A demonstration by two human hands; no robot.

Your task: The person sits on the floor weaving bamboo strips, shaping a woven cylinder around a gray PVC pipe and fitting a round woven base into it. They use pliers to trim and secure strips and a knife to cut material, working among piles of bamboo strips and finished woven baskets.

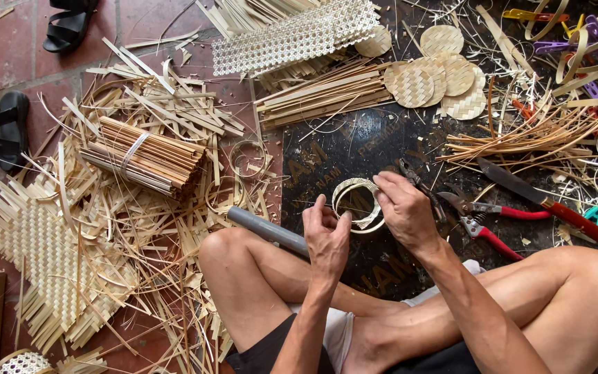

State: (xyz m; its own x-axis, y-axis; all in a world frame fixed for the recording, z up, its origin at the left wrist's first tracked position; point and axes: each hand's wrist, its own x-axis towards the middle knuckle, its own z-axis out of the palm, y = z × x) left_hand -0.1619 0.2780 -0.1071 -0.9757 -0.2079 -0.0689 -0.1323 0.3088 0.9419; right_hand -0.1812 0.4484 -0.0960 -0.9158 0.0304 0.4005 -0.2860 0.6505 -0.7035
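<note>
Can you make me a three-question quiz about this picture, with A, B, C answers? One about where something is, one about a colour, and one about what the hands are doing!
1. Where does the tied bundle of bamboo sticks lie?
A. Left of the hands, on loose strips
B. On the person's knee
C. On top of the round woven discs

2. What colour are the handles of the pruning shears?
A. Blue
B. Red
C. White

3. What are the left hand and right hand doing?
A. Resting flat on the floor
B. Holding the knife
C. Holding a coiled bamboo ring between them

Answers: 1 A, it sits on the strip pile to the left. 2 B, both handles show red. 3 C, fingers of both hands pinch the ring; the knife lies untouched.
</note>
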